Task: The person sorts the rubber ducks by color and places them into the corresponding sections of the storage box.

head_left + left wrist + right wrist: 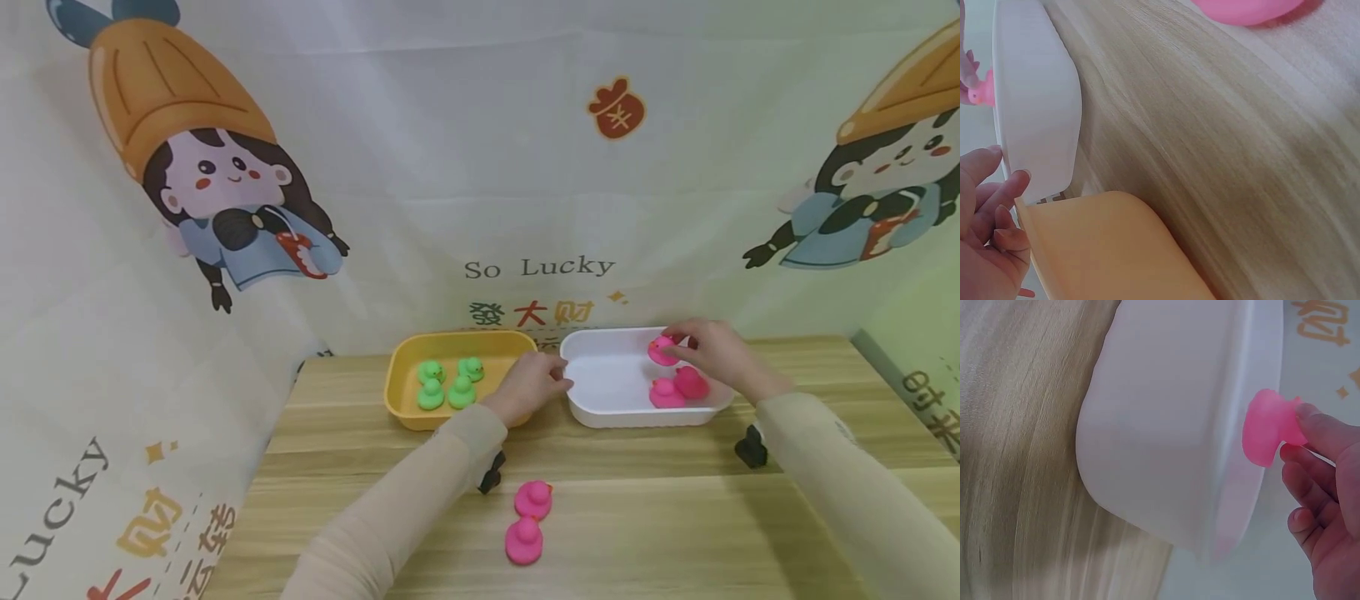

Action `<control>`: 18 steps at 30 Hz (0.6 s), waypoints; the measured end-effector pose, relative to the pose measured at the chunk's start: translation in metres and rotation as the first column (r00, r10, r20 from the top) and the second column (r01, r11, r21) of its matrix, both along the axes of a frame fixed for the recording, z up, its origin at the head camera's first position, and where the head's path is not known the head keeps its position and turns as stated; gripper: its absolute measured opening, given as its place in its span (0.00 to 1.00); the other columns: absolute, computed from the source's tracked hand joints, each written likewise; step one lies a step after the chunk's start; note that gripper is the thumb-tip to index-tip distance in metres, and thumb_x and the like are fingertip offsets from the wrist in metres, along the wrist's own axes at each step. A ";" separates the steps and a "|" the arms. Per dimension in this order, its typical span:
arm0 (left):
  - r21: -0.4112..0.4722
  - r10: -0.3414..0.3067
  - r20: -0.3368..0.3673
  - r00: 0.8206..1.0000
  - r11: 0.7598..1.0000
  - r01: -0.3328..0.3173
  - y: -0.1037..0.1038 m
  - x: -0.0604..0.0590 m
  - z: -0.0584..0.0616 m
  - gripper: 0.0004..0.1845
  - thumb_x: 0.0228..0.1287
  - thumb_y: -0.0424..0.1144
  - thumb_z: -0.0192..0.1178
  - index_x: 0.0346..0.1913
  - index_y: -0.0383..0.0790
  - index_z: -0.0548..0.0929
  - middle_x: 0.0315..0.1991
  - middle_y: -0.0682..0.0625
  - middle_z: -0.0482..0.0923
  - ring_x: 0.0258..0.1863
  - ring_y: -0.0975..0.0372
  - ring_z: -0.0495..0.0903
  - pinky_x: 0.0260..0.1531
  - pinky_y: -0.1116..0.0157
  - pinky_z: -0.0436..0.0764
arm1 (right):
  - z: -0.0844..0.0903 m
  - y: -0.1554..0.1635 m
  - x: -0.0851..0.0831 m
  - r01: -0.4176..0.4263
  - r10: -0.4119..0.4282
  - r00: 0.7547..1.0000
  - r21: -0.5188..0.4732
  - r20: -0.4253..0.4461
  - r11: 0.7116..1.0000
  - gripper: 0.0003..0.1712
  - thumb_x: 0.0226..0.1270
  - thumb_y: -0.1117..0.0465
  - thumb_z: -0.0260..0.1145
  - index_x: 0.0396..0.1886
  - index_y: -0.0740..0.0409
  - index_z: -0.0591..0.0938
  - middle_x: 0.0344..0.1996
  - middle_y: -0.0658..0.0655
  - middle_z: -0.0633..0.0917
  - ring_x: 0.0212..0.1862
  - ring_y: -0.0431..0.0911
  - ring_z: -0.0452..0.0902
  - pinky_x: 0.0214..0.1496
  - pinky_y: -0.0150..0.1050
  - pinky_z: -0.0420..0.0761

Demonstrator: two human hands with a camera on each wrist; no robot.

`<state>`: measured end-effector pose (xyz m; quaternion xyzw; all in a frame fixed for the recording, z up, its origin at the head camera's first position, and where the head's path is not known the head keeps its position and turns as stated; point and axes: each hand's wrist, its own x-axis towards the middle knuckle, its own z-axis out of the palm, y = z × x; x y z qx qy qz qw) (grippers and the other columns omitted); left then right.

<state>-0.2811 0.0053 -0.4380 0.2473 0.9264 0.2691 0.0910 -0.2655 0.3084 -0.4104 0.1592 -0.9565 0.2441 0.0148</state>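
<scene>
My right hand (708,354) pinches a pink rubber duck (1266,428) by its head, over the right half of the white tray (607,409). Two more pink ducks (667,393) sit inside that tray, below the held one. At the tray's left end, my left hand (528,385) has its thumb and a finger on either side of the rim, pinching it. The left wrist view shows this hand (988,219) also crossing the yellow tray's edge (1104,244). Several green ducks (462,392) stand together in the yellow tray.
Two pink ducks (524,542) lie one before the other on the wooden table (637,517), in front of the trays. A printed cloth (450,167) hangs behind the table and along its left side. The two trays stand side by side near the cloth.
</scene>
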 end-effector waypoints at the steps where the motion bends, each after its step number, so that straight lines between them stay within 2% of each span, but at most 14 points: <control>1: 0.001 0.000 0.000 1.000 1.000 0.000 0.000 0.000 0.000 0.21 0.73 0.40 0.66 0.63 0.32 0.83 0.45 0.47 0.87 0.38 0.62 0.77 0.41 0.70 0.78 | -0.002 0.000 -0.002 0.008 -0.009 1.000 0.006 0.015 1.000 0.16 0.70 0.63 0.73 0.52 0.68 0.86 0.41 0.62 0.87 0.41 0.54 0.79 0.47 0.49 0.82; 5: 0.003 -0.003 0.002 1.000 1.000 0.003 0.000 0.001 0.001 0.21 0.73 0.40 0.66 0.63 0.32 0.83 0.44 0.47 0.87 0.37 0.62 0.77 0.39 0.71 0.78 | -0.009 -0.002 -0.010 0.032 -0.035 0.996 0.033 0.083 0.999 0.17 0.71 0.62 0.71 0.54 0.68 0.85 0.42 0.62 0.87 0.44 0.56 0.79 0.51 0.54 0.82; 9: -0.005 -0.007 -0.004 1.000 1.000 0.006 0.000 0.001 0.000 0.21 0.74 0.40 0.66 0.64 0.32 0.83 0.44 0.47 0.87 0.37 0.63 0.77 0.39 0.71 0.78 | -0.015 -0.004 -0.016 0.020 -0.029 0.993 0.082 0.113 0.996 0.16 0.71 0.64 0.71 0.53 0.69 0.85 0.42 0.63 0.87 0.43 0.56 0.81 0.52 0.56 0.82; 18: -0.009 -0.007 -0.013 1.000 1.000 0.007 -0.001 0.002 0.000 0.21 0.74 0.40 0.65 0.64 0.32 0.83 0.45 0.47 0.87 0.36 0.63 0.77 0.37 0.72 0.77 | -0.025 -0.008 -0.023 -0.027 0.020 0.999 0.194 0.036 0.981 0.11 0.69 0.68 0.70 0.48 0.69 0.87 0.41 0.65 0.88 0.47 0.61 0.83 0.57 0.60 0.80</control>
